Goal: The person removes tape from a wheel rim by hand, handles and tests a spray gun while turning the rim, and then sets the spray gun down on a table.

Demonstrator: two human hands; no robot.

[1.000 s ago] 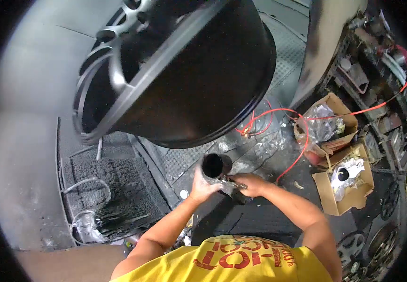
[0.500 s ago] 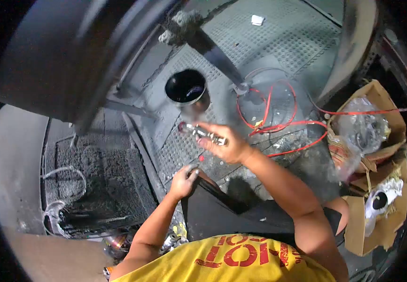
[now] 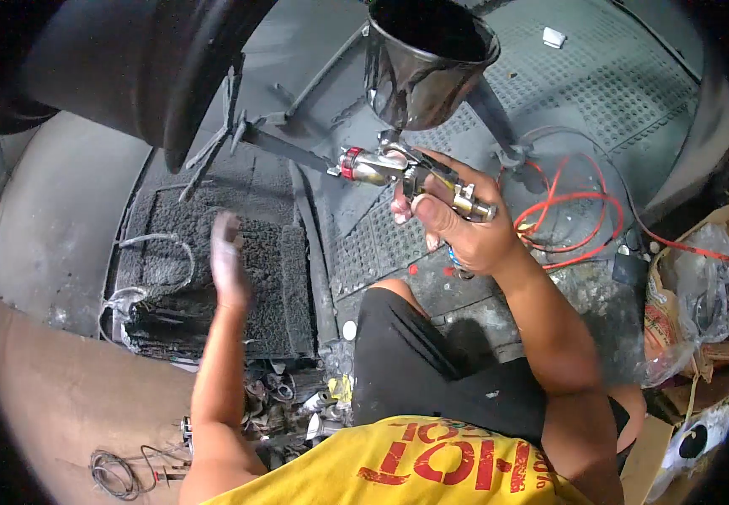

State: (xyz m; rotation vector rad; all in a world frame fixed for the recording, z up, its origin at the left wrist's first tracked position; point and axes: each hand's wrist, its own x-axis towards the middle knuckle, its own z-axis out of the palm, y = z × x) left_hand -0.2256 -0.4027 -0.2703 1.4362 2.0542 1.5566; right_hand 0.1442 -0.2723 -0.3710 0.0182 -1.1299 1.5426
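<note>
My right hand (image 3: 474, 223) is wrapped round the handle of a metal spray gun (image 3: 402, 168). A red ring sits near its nozzle, which points left, and a dark, paint-stained cup (image 3: 419, 88) stands on top. My left hand (image 3: 228, 252) is held out at the left, seen nearly edge-on, its fingers stretched out with nothing in them. Behind it lies a rough, black-crusted mat (image 3: 263, 295). A large dark curved piece (image 3: 120, 67) hangs at the upper left, beyond both hands, close to a metal stand (image 3: 284, 147).
A red hose (image 3: 579, 198) lies coiled on the floor at the right. Cardboard boxes (image 3: 663, 316) with clear plastic stand at the far right. Cans and scraps (image 3: 297, 404) are heaped at my left side, near a coiled cable (image 3: 116, 475). White paper (image 3: 554, 38) lies far off.
My right hand has raised the spray gun, and its cup now shows large and near. My left hand has left my knee and moved left. The view has shifted.
</note>
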